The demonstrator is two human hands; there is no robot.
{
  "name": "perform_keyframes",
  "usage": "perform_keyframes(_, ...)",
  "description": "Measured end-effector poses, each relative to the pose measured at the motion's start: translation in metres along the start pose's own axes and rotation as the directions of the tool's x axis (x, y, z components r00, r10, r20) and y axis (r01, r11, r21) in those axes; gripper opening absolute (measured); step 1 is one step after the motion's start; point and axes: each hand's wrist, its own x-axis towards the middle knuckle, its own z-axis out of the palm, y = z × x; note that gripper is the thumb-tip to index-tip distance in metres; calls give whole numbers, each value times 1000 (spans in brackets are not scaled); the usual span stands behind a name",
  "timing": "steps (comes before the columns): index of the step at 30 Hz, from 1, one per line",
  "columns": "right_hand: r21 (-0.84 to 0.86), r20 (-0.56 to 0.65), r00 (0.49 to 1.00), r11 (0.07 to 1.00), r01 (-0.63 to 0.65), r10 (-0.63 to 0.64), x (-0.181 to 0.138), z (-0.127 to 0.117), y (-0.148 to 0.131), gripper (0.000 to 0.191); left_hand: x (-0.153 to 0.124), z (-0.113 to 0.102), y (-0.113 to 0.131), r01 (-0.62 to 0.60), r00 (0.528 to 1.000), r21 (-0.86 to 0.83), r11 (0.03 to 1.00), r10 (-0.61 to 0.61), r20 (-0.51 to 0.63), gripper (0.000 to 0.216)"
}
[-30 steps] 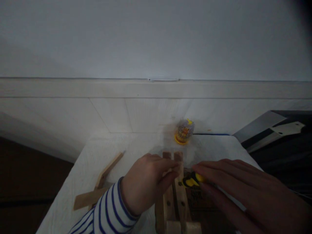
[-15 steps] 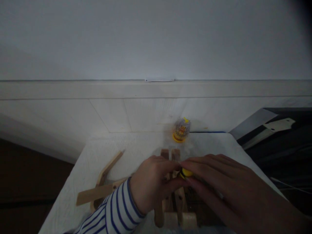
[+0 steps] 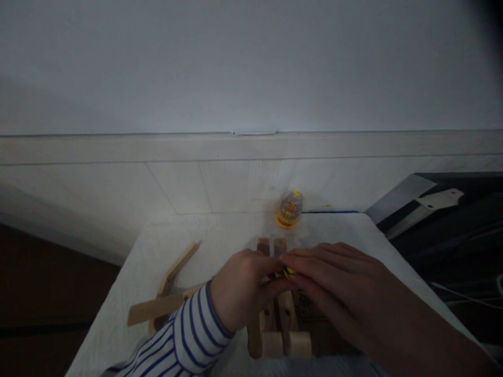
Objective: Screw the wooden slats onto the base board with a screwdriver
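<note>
My right hand (image 3: 334, 283) is closed around a small yellow-and-black screwdriver (image 3: 290, 272), mostly covered by the fingers. My left hand (image 3: 249, 288), in a blue-striped sleeve, pinches at the front end of the same tool with thumb and forefinger. Its tip is hidden between the hands. Directly under them lies a wooden assembly (image 3: 288, 314) of parallel slats with holes and rounded blocks at the near end. Beside my left forearm lie more joined wooden pieces (image 3: 157, 309), partly behind the sleeve.
A clear domed container with a yellow base (image 3: 290, 212) stands at the table's back, near the white wall (image 3: 236, 68). A pale cloth covers the table (image 3: 129, 283). To the right are dark items with a light flat bar (image 3: 436, 201).
Both hands stay together on the screwdriver; my right hand has shifted slightly left and covers more of the yellow handle. The view has shifted a little.
</note>
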Motion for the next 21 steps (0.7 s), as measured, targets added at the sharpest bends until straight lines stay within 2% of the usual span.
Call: perform_keyframes(21,-42,52,994,995,-90,92,2,-1,-4,11,2,-4,0,-71,989,-7,997,71,132,24)
